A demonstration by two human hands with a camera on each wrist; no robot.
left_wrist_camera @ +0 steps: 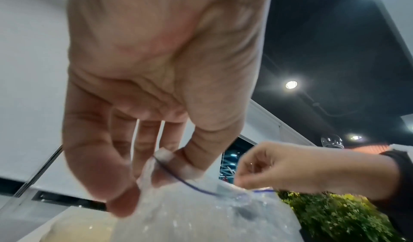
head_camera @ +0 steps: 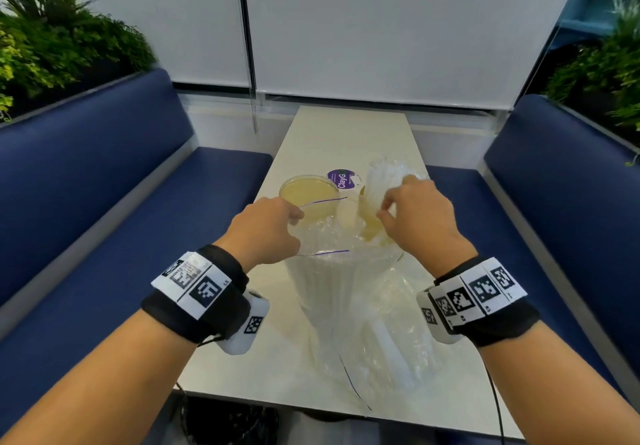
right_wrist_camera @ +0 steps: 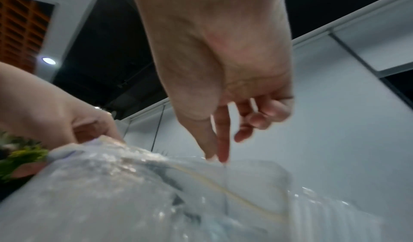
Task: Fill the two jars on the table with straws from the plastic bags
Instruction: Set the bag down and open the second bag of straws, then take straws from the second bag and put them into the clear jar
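A clear plastic bag (head_camera: 332, 289) with a purple zip line stands upright over the table's middle, its mouth spread and white straws inside. My left hand (head_camera: 298, 216) pinches the bag's left rim between thumb and forefinger (left_wrist_camera: 170, 159). My right hand (head_camera: 382, 211) pinches the right rim (right_wrist_camera: 218, 158). Behind the bag stand two clear jars. The left jar (head_camera: 306, 190) holds no straws. The right jar (head_camera: 369, 226) is partly hidden by the bag and holds a bundle of white straws (head_camera: 381, 178). A second bag of straws (head_camera: 398, 347) lies on the near right of the table.
The narrow white table (head_camera: 346, 126) runs away from me between two blue benches (head_camera: 104, 202) (head_camera: 554, 202). A round purple label (head_camera: 343, 178) lies behind the jars. Plants stand behind both benches. A cable hangs at the table's near right edge.
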